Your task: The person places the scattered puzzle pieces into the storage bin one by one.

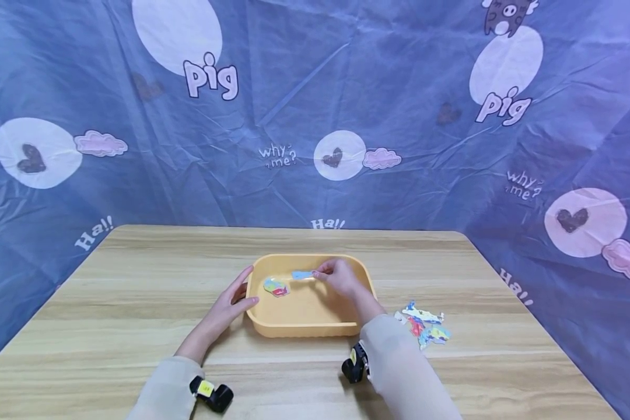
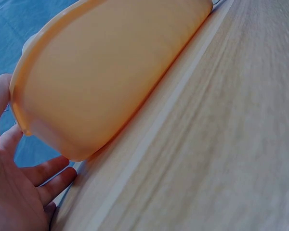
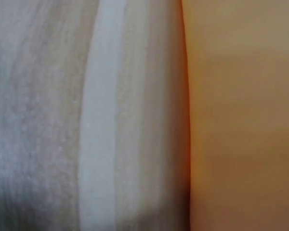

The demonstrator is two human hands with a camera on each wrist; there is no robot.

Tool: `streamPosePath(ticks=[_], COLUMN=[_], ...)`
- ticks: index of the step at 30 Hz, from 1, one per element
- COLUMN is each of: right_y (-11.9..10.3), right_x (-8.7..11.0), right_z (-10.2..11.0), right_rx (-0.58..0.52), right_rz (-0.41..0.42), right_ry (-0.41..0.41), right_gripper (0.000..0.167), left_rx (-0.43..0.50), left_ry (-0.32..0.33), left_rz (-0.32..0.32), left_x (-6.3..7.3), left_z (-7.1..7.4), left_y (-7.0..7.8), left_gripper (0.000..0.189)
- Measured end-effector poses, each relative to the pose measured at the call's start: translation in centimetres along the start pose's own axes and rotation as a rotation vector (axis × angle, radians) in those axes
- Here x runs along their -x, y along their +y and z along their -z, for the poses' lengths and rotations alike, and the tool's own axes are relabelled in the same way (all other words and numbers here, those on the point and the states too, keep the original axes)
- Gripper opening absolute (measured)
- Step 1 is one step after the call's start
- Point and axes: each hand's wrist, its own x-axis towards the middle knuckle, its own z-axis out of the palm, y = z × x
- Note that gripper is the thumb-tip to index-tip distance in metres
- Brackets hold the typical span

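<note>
A yellow-orange plastic tray (image 1: 304, 324) stands on the wooden table. My left hand (image 1: 232, 300) holds its left end, thumb over the rim and fingers along the outer wall; the left wrist view shows the hand (image 2: 19, 178) against the tray wall (image 2: 106, 72). Inside the tray, near its back wall, my right hand (image 1: 341, 278) pinches a flat light-blue piece (image 1: 301, 275) by its right end. A colourful flat cutout (image 1: 276, 287) in green, blue and red lies at the tray's left. The right hand is outside the right wrist view.
Several overlapping colourful flat cutouts (image 1: 422, 324) lie on the table (image 1: 136, 280) right of the tray, beside the right forearm. A blue printed cloth (image 1: 304, 105) hangs behind the table and at its sides. In the right wrist view the tray wall (image 3: 245, 115) is close to the camera.
</note>
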Motion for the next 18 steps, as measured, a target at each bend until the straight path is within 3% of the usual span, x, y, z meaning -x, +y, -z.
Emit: streamPosePath(ticks=[18], right_y=[0.29], right_x=[-0.11], right_z=[-0.62], right_rx=[0.094], right_rz=[-0.03], right_ry=[0.028], right_gripper=[0.012], left_rx=[0.005], left_ry=[0.005], left_rz=[-0.014], left_x=[-0.01], left_z=[-0.01], left_y=[-0.06], left_gripper=[0.064])
